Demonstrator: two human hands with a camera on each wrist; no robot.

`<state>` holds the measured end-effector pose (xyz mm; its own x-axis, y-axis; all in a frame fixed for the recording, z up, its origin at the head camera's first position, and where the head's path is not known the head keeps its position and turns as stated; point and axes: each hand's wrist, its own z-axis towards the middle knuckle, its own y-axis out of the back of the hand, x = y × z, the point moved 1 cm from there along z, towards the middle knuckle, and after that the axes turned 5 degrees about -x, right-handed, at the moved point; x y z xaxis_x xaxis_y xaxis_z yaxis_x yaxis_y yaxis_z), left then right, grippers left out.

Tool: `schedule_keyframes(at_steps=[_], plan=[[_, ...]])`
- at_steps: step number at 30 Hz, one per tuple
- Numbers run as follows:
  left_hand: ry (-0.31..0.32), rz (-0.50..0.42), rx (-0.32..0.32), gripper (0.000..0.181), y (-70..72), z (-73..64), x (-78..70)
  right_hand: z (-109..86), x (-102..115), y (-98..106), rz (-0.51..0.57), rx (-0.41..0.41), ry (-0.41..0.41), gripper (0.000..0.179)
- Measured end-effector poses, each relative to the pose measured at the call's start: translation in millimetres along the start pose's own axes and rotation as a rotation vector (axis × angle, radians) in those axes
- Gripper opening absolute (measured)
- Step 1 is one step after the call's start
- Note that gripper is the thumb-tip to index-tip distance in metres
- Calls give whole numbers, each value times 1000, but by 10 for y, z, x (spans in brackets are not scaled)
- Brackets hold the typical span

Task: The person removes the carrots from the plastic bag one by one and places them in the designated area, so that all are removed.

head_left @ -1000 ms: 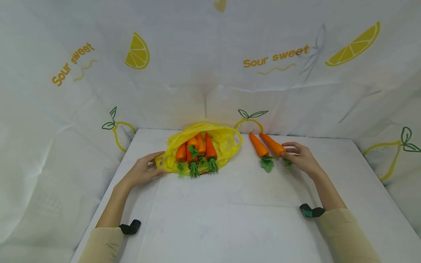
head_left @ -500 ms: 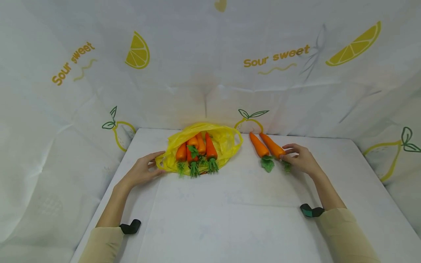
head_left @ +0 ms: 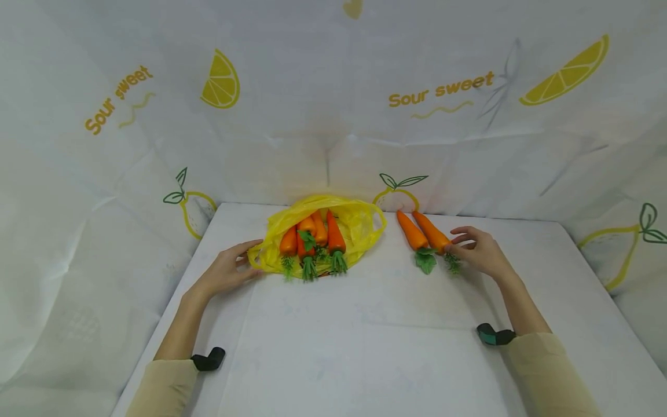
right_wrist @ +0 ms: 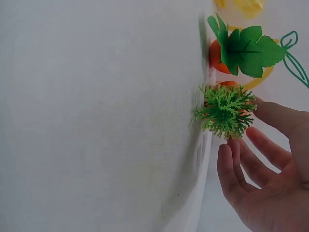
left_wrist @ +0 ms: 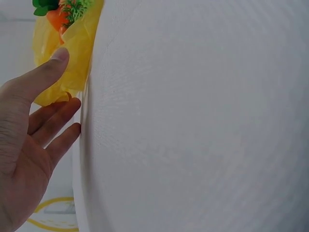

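One orange carrot lies on the desk toward its far edge, pointed end away from the person, feathery green top beside the right grip. The right thumb meets the carrot's thick shoulder; whether the fingers press from the other side cannot be told from either view. Sound handling seems to call for thumb and fingertips on opposite sides of that broad end, clear of the fronds, which look likely to bend and slip. So rounded a body could roll, making an even squeeze safer than a sideways push, with a second carrot, topped by a broad leaf, lying just beside it.

Across the desk, at least five more carrots sit in the mouth of a yellow plastic bag, leafy ends toward the person. At the bag's left handle, the left grip has thumb and fingers apart, yellow film between them. A light, steady touch there would probably serve best: thin film could crumple over the opening if pulled hard. Black devices at both wrists meet tan sleeves, before a white backdrop printed with lemons and "Sour sweet."
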<state>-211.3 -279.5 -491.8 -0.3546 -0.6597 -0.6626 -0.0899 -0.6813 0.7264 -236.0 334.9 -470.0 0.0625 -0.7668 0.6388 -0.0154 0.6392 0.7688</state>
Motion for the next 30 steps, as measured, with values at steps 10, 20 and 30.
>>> schedule_keyframes(at_steps=[10, 20, 30], plan=[[10, 10, 6, 74, 4, 4, -6, 1, 135, 70, 32, -47, 27, 53], [13, 19, 7, 75, 3, 8, 18, -4, 357, 91, 48, -98, 100, 48], [1, 25, 7, 76, 17, 18, 32, -31, 690, 44, 120, -113, 211, 46]])
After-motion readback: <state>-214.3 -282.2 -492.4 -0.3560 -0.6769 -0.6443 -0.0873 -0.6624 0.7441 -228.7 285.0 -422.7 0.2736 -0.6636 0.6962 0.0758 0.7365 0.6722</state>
